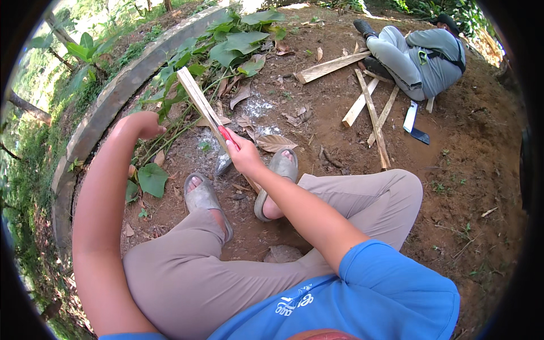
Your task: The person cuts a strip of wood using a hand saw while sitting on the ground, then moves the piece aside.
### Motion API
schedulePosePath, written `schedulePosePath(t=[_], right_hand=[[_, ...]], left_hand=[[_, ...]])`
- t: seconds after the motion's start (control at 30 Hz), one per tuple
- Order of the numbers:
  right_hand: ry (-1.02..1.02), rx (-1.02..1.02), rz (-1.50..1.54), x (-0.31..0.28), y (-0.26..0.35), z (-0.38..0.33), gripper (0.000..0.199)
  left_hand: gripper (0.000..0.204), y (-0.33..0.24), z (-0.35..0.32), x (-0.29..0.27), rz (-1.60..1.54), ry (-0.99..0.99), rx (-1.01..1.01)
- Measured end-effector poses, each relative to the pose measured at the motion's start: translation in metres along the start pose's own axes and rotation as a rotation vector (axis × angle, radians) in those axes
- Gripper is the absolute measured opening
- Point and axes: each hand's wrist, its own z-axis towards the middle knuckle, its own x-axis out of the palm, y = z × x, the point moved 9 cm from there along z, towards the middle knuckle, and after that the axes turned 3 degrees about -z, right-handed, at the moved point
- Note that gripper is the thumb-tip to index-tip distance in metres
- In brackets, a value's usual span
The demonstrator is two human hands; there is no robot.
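My right hand [245,156] is closed round the red handle [228,137] of what looks like a knife. A thin dark line, perhaps its blade seen edge-on, runs from the handle along a pale wooden strip [195,93]. The strip slants up and to the left from between my feet, its lower part half hidden by my hand. My left hand [146,124] is raised left of the strip, bent at the wrist, with loosely curled fingers and nothing visible in them. A grey pointed piece [222,163] lies between my sandals, partly covered.
A person [433,62] in grey sits bent over at the far right. Near them lie several wooden strips [371,116], a white flat piece [410,116] and a dark flat piece [420,135]. Leafy vines [226,48] and a curved concrete edging [127,76] border the dirt at left.
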Motion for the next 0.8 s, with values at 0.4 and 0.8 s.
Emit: schedulePosePath(t=[0.4, 0.8], right_hand=[[0.141, 0.083, -0.105, -0.071, 0.020, -0.117, 0.049], [0.190, 0.180, 0.297, -0.009, -0.010, -0.038, 0.057]], left_hand=[[0.057, 0.006, 0.000, 0.009, -0.010, 0.018, 0.022], [0.059, 0.013, -0.006, 0.018, 0.009, 0.083, -0.003]])
